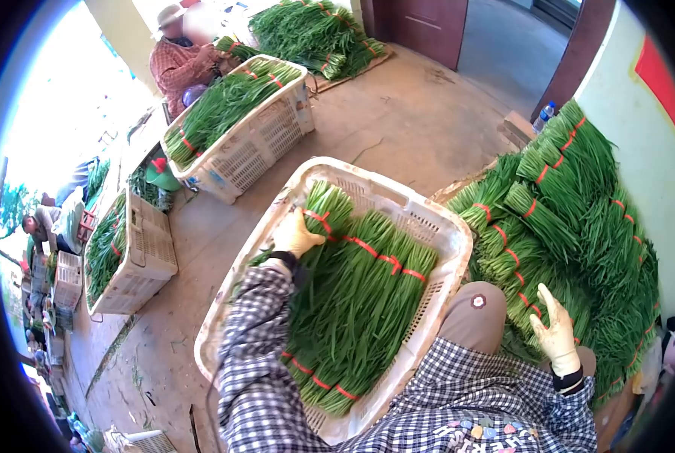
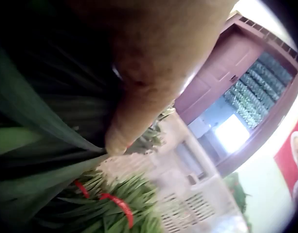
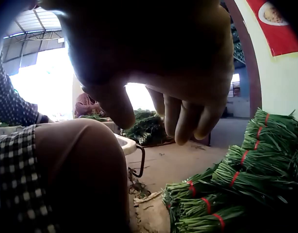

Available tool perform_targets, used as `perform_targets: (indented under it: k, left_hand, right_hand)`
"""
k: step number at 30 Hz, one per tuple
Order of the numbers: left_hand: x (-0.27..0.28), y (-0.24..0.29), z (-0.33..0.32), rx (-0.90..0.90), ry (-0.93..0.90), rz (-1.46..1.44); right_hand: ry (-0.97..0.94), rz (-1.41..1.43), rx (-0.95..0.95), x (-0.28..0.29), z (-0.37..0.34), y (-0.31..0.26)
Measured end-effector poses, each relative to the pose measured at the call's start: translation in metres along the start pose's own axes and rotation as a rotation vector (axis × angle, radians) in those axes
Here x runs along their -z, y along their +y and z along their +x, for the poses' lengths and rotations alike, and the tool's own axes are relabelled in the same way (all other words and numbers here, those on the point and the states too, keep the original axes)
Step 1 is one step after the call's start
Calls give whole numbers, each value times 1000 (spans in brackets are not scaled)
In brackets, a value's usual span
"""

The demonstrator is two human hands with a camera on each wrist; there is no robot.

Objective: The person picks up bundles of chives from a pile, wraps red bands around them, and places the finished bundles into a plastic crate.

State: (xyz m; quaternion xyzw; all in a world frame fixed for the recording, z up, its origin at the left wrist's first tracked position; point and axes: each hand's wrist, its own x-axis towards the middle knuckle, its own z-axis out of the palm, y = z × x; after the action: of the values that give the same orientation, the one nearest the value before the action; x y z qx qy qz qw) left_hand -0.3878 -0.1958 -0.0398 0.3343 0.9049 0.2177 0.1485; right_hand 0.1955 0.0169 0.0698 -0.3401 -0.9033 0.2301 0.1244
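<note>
My left hand (image 1: 297,234) grips a bundle of garlic chives (image 1: 328,202) near its red tie, inside the far left part of the white plastic crate (image 1: 445,226). In the left wrist view the thumb (image 2: 134,116) bends down against dark green leaves (image 2: 52,165). More tied chives (image 1: 368,279) lie side by side in the crate, cut ends toward the far side, with other tied ends at the near side. Over my right knee, the right hand (image 1: 555,332) is held in the air with fingers apart and nothing in them, beside a big heap of chive bundles (image 1: 549,219).
A second crate (image 1: 254,151) full of chives stands ahead, a person (image 1: 179,64) seated behind it. Another crate (image 1: 145,249) is at the left. Chives (image 1: 315,34) are piled by the door (image 1: 420,26). A bottle (image 1: 544,115) stands near the right wall.
</note>
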Motion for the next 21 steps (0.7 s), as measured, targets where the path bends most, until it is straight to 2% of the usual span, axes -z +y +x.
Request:
perform_targets:
  k: [2, 3, 5, 9, 10, 11, 12, 14, 15, 16, 17, 19, 21]
  left_hand:
    - [-71, -21, 28, -2, 41, -124]
    - [-103, -29, 26, -54, 145, -97]
    - [-128, -32, 17, 34, 191, -250]
    - [-128, -48, 15, -17, 75, -416]
    - [-129, -44, 11, -30, 10, -383]
    - [-135, -39, 6, -76, 56, -331]
    - [-138, -33, 0, -101, 33, -470]
    - [-154, -42, 1, -84, 16, -515]
    - [-164, -51, 6, -49, 21, -451]
    - [-176, -66, 15, 0, 12, -396]
    - [-173, -67, 21, 9, -42, -356]
    - [-167, -69, 25, -10, -88, -312]
    - [-165, -66, 24, -12, -52, -101]
  right_hand:
    - [-19, 5, -26, -3, -2, 6]
    - [-19, -6, -45, -5, -2, 10]
    - [-47, 0, -116, -8, -10, 14]
    - [-124, -37, -178, -29, -11, 29]
    - [-130, -14, -192, -32, -6, 28]
    - [-119, 40, -192, -37, 0, 24]
    - [-145, 31, -193, -39, 4, 20]
    - [-163, 77, -102, -48, 6, 17]
    - [-290, 103, -178, -47, 12, 8]
    - [-342, 114, -161, -55, 11, 12]
    - [-307, 95, -47, -69, 1, 27]
    - [-377, 54, -67, -69, -10, 28]
    - [-374, 51, -101, -57, -14, 23]
